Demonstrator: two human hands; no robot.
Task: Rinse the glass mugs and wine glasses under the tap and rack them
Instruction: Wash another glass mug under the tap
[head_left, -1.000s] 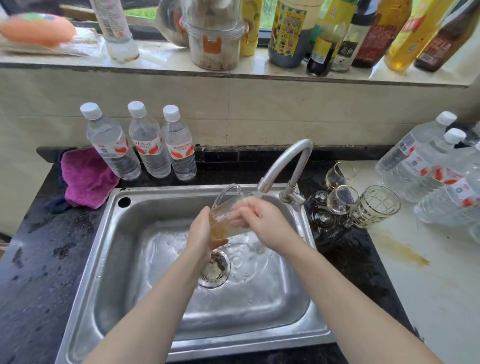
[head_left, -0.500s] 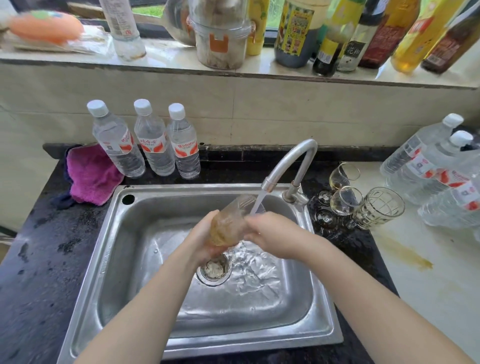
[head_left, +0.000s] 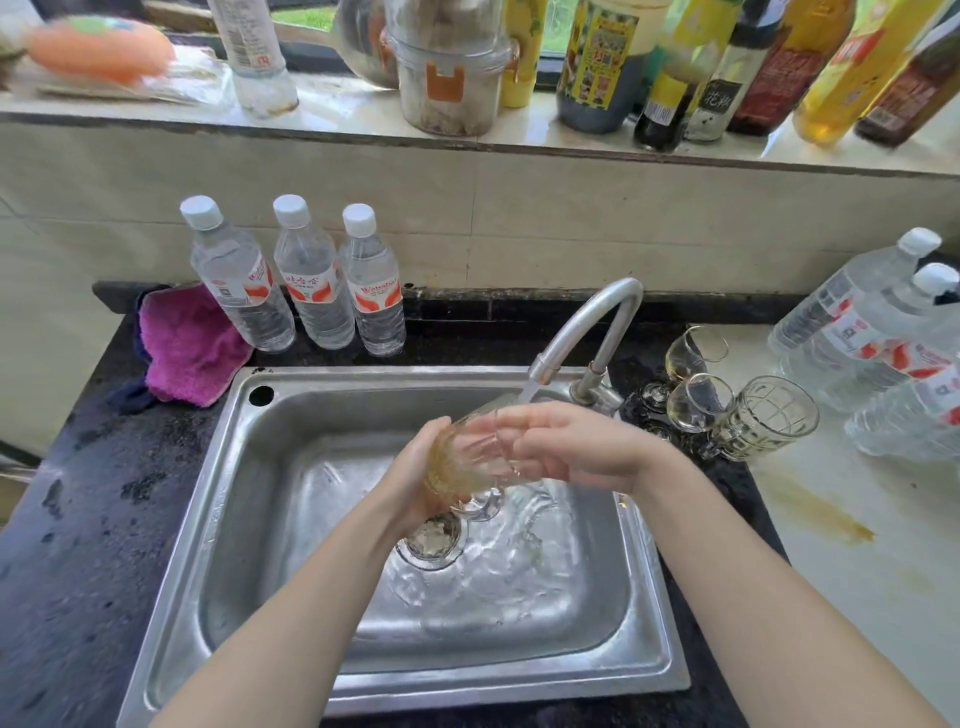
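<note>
Here the glass mug, tipped on its side with amber liquid inside, sits over the steel sink under water running from the tap; the left hand grasps its base and the right hand curls round its mouth end. Right of the tap stand two wine glasses and another mug, seemingly empty. Three water bottles and a pink cloth rest on the dark counter below a windowsill crowded with sauce bottles.
</note>
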